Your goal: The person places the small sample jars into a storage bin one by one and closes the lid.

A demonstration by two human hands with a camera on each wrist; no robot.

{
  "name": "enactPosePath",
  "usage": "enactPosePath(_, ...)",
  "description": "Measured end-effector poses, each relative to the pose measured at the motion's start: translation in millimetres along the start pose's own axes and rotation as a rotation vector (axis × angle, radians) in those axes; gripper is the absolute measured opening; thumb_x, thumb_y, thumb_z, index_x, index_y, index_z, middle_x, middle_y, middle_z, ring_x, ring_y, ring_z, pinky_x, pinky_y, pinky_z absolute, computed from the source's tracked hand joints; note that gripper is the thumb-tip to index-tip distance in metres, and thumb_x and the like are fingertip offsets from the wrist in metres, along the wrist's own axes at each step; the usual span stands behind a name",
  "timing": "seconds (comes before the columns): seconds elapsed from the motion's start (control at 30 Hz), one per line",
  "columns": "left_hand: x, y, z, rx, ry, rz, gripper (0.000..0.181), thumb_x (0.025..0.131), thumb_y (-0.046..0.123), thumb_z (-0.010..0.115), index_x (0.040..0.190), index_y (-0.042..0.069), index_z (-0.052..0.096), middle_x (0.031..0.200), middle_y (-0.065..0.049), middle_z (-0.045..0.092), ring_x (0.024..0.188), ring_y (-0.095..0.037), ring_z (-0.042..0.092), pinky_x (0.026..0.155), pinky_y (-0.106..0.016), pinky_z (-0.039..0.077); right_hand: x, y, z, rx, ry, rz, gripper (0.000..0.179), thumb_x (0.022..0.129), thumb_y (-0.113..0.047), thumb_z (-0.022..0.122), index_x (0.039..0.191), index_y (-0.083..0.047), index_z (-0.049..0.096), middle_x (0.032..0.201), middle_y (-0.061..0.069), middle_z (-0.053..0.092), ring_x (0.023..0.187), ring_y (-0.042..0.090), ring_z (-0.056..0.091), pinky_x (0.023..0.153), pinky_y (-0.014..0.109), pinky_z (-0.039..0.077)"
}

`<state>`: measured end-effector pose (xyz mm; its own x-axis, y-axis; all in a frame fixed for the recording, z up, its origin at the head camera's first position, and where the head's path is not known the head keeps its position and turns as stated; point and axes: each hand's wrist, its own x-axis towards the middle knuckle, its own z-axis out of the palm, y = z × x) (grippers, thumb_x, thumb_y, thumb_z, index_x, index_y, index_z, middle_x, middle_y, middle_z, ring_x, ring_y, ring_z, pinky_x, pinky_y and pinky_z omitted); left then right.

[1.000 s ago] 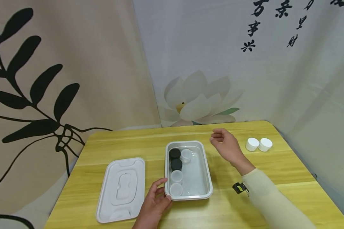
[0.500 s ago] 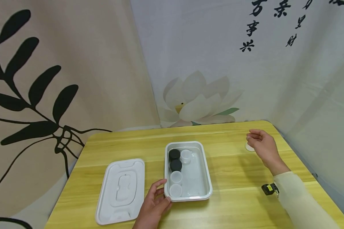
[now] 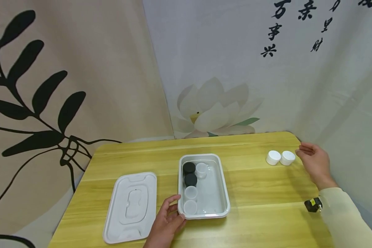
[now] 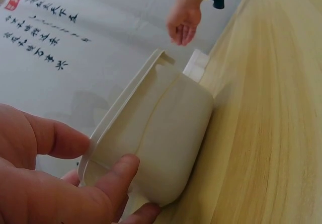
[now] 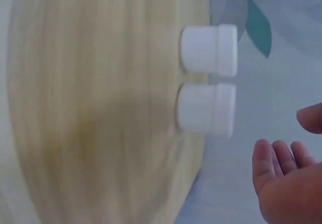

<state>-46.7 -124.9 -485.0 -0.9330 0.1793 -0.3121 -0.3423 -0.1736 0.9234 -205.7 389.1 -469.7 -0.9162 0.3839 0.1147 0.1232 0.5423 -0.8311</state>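
A white rectangular plastic box (image 3: pixel 212 193) stands uncovered in the middle of the table. Along its left side sit two black-lidded jars (image 3: pixel 190 179) and two white jars (image 3: pixel 190 207), with another white jar (image 3: pixel 201 170) beside the black ones. My left hand (image 3: pixel 167 220) holds the box by its near left corner; in the left wrist view its fingers (image 4: pixel 121 176) lie against the outer wall. On the right, my right hand (image 3: pixel 316 165) hovers just beyond two white screw-lid jars (image 3: pixel 273 157) (image 3: pixel 287 157), apart from them. Its fingers are loosely bent around nothing, as the right wrist view (image 5: pixel 289 176) shows.
A white lid (image 3: pixel 131 206) lies flat on the wooden table (image 3: pixel 251 227) to the left of the box. Printed curtains (image 3: pixel 220 69) hang behind the table's back edge. A small black device (image 3: pixel 313 205) is strapped at my right wrist.
My right hand has moved rightward from beside the box, passing over the two white jars to their far side. Both jars stay where they were. The left hand keeps its hold on the box.
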Motion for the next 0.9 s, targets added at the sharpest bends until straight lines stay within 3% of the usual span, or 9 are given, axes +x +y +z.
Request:
enactPosePath(0.1, 0.0, -0.4, -0.4, -0.001, 0.008, 0.000, 0.069, 0.097, -0.001, 0.065, 0.159, 0.008, 0.036, 0.147, -0.027, 0.044, 0.123, -0.023, 0.061, 0.100, -0.038, 0.059, 2.2, 7.8, -0.2, -0.016, -0.019, 0.025, 0.057, 0.104, -0.024, 0.064, 0.149, 0.008, 0.051, 0.119, -0.003, 0.063, 0.087, -0.020, 0.047, 0.073, 0.002, 0.045)
enactPosePath(0.27, 1.1, -1.3, -0.8, -0.007, 0.011, -0.006, 0.068, 0.097, -0.001, 0.065, 0.159, 0.009, 0.037, 0.146, -0.027, 0.044, 0.123, -0.023, 0.061, 0.099, -0.038, 0.059, 3.0, 19.4, 4.3, 0.018, -0.066, 0.082, 0.063, 0.105, -0.027, 0.063, 0.154, 0.008, 0.045, 0.124, -0.001, 0.061, 0.088, -0.019, 0.045, 0.073, 0.002, 0.046)
enactPosePath(0.37, 0.9, -1.4, -0.8, -0.012, 0.005, -0.003, 0.068, 0.097, -0.002, 0.064, 0.159, 0.009, 0.037, 0.146, -0.027, 0.043, 0.122, -0.023, 0.061, 0.099, -0.038, 0.059, 3.4, 25.8, 8.4, 0.052, -0.073, 0.090, 0.063, 0.104, -0.025, 0.065, 0.153, 0.009, 0.045, 0.114, -0.014, 0.060, 0.088, -0.019, 0.047, 0.073, 0.002, 0.047)
enactPosePath(0.47, 0.1, -1.1, -0.8, -0.011, 0.003, 0.000, 0.068, 0.098, -0.002, 0.064, 0.159, 0.009, 0.037, 0.147, -0.028, 0.043, 0.122, -0.023, 0.061, 0.099, -0.038, 0.059, 4.8, 32.9, 13.7, 0.071, -0.094, 0.094, 0.064, 0.103, -0.025, 0.067, 0.152, 0.010, 0.045, 0.112, -0.018, 0.058, 0.090, -0.019, 0.047, 0.074, 0.002, 0.048)
enactPosePath(0.67, 0.1, -1.6, -0.3, -0.016, 0.005, 0.011, 0.068, 0.097, -0.003, 0.064, 0.158, 0.008, 0.038, 0.146, -0.028, 0.044, 0.122, -0.023, 0.061, 0.099, -0.038, 0.059, 5.7, 40.3, 24.4, 0.075, -0.134, 0.138, 0.071, 0.103, -0.030, 0.068, 0.156, 0.009, 0.040, 0.139, 0.016, 0.054, 0.096, -0.011, 0.045, 0.074, 0.003, 0.049)
enactPosePath(0.9, -0.2, -1.1, 0.6, -0.017, 0.014, 0.001, 0.068, 0.096, -0.004, 0.064, 0.158, 0.009, 0.039, 0.145, -0.027, 0.045, 0.121, -0.022, 0.061, 0.099, -0.038, 0.059, 6.2, 43.3, 32.3, 0.066, -0.132, 0.140, 0.069, 0.104, -0.029, 0.066, 0.156, 0.008, 0.041, 0.140, 0.017, 0.054, 0.098, -0.008, 0.045, 0.074, 0.003, 0.048)
